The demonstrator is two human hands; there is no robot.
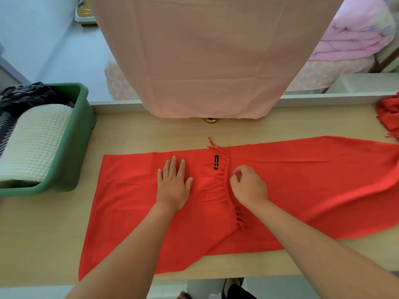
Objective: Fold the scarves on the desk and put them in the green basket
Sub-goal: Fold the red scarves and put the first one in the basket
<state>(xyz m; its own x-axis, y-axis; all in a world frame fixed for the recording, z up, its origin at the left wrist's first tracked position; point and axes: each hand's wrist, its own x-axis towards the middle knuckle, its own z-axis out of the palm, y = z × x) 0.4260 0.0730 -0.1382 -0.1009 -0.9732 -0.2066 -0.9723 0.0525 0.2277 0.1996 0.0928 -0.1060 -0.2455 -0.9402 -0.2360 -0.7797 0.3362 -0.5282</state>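
While spread left hand presses scarf, right hand pinches fringe; label illegible.

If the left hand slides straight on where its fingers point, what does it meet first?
The left hand, flat on the red scarf, would cross bare desk, then probably meet the hanging pink cloth; depth is unclear.

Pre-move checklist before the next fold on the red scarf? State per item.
1. Left hand flat on the red scarf: ok.
2. Right hand pinching at the fringe: ok.
3. Fringed end lying neat on the middle: not ok, strands tangled, edge slanted.
4. Right part of the scarf flat: not ok, rippled, runs out of view.
5. Green basket has room: cannot tell, it already holds folded cloths.
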